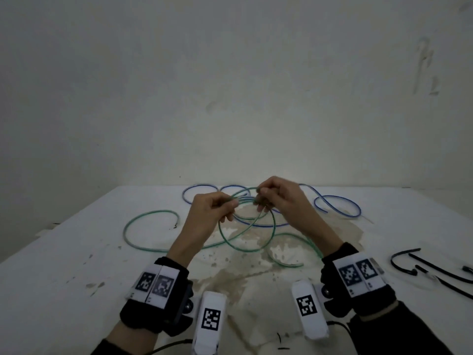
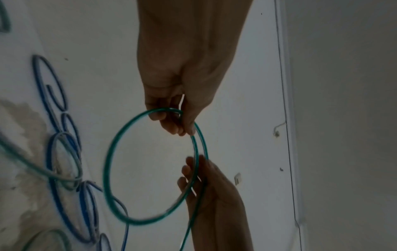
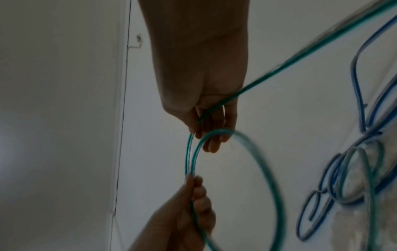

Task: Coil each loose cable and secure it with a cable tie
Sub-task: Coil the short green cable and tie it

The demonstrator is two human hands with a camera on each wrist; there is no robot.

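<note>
A green cable (image 1: 274, 226) is partly gathered into a round loop that I hold above the white table (image 1: 64, 257); its other end trails left across the tabletop. My left hand (image 1: 229, 204) pinches the loop's top left between thumb and fingers. My right hand (image 1: 259, 198) pinches the strands just to the right of it. In the left wrist view the left hand (image 2: 171, 120) grips the green cable (image 2: 107, 161), with the right hand (image 2: 193, 176) below. In the right wrist view the right hand (image 3: 211, 130) holds two strands of the green cable (image 3: 189, 159).
A blue cable (image 1: 337, 198) lies loose in several curls at the back of the table, also in the left wrist view as the blue cable (image 2: 51, 169). Black cable ties (image 1: 435, 267) lie at the right edge. A brown stain marks the table's middle.
</note>
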